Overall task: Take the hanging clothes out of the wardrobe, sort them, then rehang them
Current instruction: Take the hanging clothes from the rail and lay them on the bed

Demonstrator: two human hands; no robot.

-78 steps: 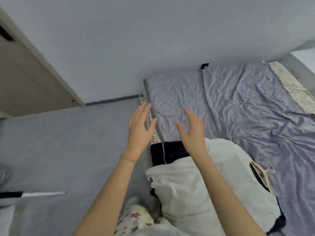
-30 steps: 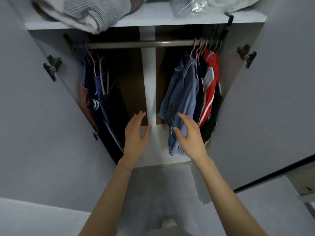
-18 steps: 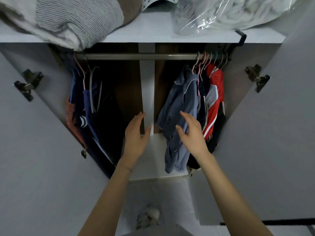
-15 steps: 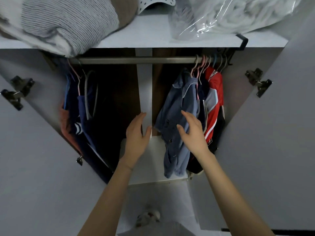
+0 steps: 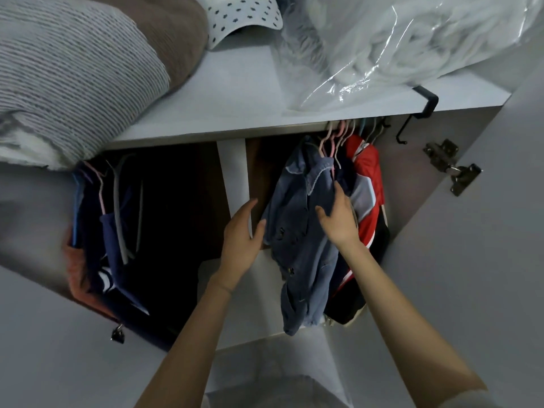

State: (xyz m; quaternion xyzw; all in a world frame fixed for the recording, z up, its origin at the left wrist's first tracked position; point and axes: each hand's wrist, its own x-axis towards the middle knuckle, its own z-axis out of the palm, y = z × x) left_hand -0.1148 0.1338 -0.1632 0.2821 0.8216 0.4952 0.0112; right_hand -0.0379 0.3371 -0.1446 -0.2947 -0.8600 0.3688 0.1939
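Wardrobe [image 5: 234, 169] is wide open, and the denim shirt [image 5: 297, 237] hangs on a pink hanger [image 5: 329, 142] at the left end of the right-hand bunch. Your right hand [image 5: 338, 222] lies loose against it and your left hand [image 5: 240, 240] hovers open beside the sleeve, neither gripping anything. Denim's floppy but probably heavyish, so I'd lift by the hanger's hook, not the cloth.

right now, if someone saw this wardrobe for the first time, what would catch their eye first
The red jacket, hanging at the right side of the wardrobe, stands out most among the darker clothes. Left of it hangs a blue denim shirt, with the left hand and right hand open at either side of it. Above, at the right of the shelf, a clear plastic bag of white bedding catches the light.
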